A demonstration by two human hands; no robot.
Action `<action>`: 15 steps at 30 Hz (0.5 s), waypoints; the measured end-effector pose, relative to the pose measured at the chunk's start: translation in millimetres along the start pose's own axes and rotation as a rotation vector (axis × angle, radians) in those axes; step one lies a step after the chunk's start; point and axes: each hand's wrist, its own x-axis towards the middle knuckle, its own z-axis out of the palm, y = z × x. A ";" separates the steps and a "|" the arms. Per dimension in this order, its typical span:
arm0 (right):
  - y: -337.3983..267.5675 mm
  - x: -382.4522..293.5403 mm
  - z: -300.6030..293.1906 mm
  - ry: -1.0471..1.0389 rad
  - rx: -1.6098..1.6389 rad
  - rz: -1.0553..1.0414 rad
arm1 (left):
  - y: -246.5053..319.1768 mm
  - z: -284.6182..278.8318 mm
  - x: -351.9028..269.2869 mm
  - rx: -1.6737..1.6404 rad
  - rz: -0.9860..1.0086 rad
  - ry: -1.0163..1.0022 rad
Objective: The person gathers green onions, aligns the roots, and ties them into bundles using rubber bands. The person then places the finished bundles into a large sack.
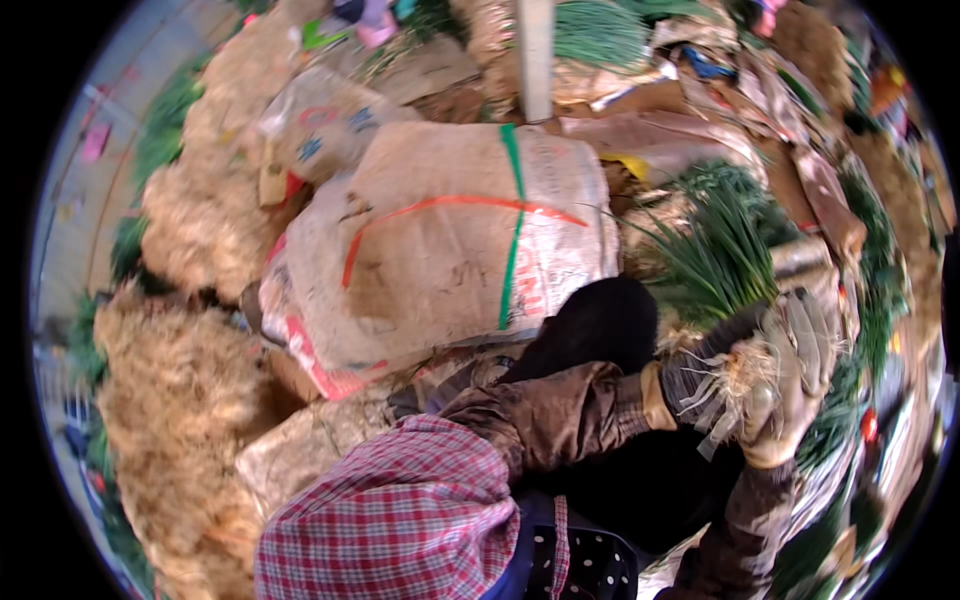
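My left hand point(709, 349), in a dark grey glove with a pale cuff, is closed around a bunch of green onions point(724, 255). Long green leaves point up and left from the bunch; its pale, stringy roots point(742, 367) face me. At the root end, my right hand point(791, 375) wears a thin pale covering over a grey glove. Its thumb is beside the roots and its fingers are extended along the far side; whether it grips the bunch is hidden. Thin whitish strips hang below the roots.
A large woven sack point(442, 255) with green and orange bands lies before me. Heaps of pale, fibrous material point(180, 390) are at the left. A pale post point(534, 60) stands at the top, beside more green onions point(600, 34). Red plaid cloth point(390, 517) fills the near edge.
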 end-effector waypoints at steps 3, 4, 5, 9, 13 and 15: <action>-8.7 -2.3 1.9 0.014 0.000 -0.090 | 5.6 20.4 -19.3 -0.154 -0.046 0.132; -11.6 -3.3 1.8 0.000 -0.024 -0.116 | 7.8 23.8 -22.9 -0.208 -0.053 0.168; -13.9 -3.7 2.1 -0.014 -0.052 -0.138 | 10.6 21.2 -24.0 -0.270 -0.089 0.169; -20.7 -10.1 4.2 0.097 -0.183 -0.197 | 50.9 18.0 -8.5 0.027 -0.276 0.032; -5.3 -25.0 0.2 0.112 -0.231 -0.196 | 124.7 37.6 -4.3 0.441 -0.297 0.212; -4.8 -27.6 -7.0 0.096 -0.216 -0.158 | 192.8 42.7 -4.7 0.858 -0.207 0.259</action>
